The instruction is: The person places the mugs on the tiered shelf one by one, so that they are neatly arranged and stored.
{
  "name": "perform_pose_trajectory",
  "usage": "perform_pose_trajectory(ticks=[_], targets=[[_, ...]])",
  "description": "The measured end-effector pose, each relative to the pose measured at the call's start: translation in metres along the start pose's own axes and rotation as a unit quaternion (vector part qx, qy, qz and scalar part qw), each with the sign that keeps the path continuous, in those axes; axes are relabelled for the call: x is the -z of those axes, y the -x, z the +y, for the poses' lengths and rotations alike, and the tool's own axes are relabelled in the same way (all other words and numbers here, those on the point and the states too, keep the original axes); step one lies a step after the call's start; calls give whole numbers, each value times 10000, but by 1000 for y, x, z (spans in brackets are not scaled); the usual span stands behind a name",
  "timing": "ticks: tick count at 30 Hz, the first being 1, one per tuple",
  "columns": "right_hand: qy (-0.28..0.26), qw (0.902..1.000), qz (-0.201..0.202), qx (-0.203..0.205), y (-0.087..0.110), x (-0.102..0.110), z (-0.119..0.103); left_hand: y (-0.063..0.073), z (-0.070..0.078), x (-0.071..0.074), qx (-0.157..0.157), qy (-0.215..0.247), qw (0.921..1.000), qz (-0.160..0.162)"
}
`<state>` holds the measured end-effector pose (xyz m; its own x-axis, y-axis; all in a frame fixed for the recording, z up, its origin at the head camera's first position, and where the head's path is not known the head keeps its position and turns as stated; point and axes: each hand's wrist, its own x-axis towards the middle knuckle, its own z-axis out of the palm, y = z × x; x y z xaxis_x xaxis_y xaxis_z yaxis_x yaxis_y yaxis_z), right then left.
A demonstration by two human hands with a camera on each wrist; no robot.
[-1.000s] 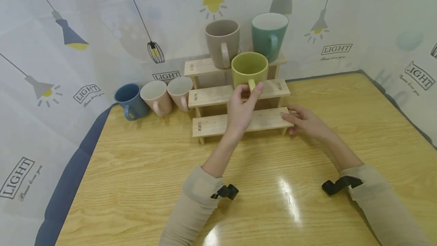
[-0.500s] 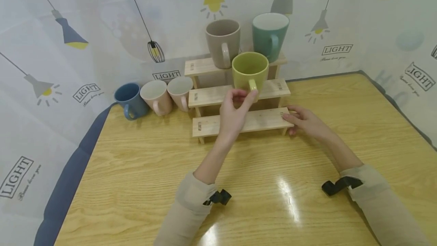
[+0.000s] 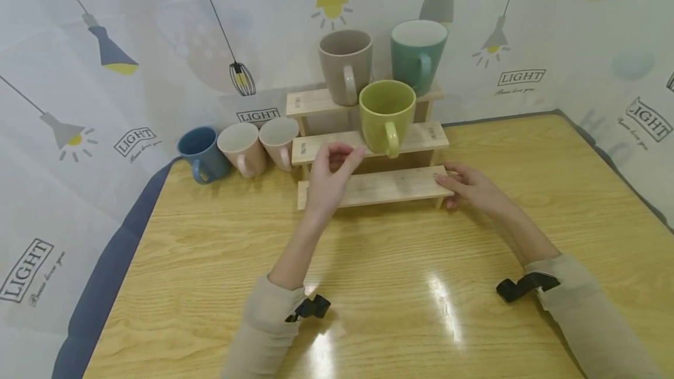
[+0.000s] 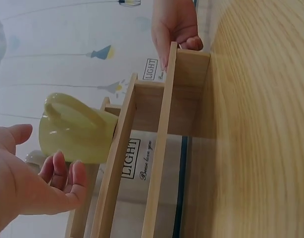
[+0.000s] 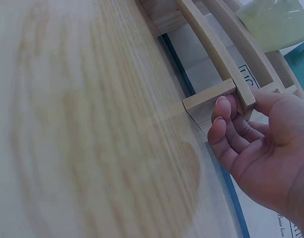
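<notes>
A yellow-green mug (image 3: 387,113) stands on the middle tier of a three-step wooden shelf (image 3: 395,186), its handle facing front. To the left of that mug, apart from it, hovers my left hand (image 3: 327,183), its thumb and fingers loosely bent around nothing. The left wrist view shows the gap between the left hand (image 4: 38,181) and the mug (image 4: 77,130). My right hand (image 3: 474,190) grips the right end of the lowest tier; in the right wrist view the thumb lies above the board and the fingers curl below. On the top tier are a grey-brown mug (image 3: 344,66) and a teal mug (image 3: 419,54).
Left of the shelf, a blue mug (image 3: 203,154) and two pink mugs, one pink mug (image 3: 242,148) beside the other pink mug (image 3: 279,142), stand on the wooden table (image 3: 389,285). A printed cloth (image 3: 174,34) hangs behind and at the sides.
My left hand has let go of the yellow-green mug's handle and drawn away to the left. The mug stays on the middle tier, and the right hand has kept its place.
</notes>
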<state>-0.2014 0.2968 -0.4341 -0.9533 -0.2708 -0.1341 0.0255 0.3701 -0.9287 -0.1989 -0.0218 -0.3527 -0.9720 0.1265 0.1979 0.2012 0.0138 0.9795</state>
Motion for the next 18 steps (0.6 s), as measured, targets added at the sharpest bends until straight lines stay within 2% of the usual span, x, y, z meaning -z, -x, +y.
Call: perform_pose_trajectory(ticks=[8, 13, 18], targets=[[31, 10000, 20, -31, 0, 0, -1, 3, -6, 24, 25, -101, 9999, 16], [157, 9998, 84, -50, 0, 0, 0, 3, -3, 46, -55, -42, 9999, 156], [65, 9999, 96, -96, -1, 0, 0, 3, 0, 69, -93, -131, 9991, 390]])
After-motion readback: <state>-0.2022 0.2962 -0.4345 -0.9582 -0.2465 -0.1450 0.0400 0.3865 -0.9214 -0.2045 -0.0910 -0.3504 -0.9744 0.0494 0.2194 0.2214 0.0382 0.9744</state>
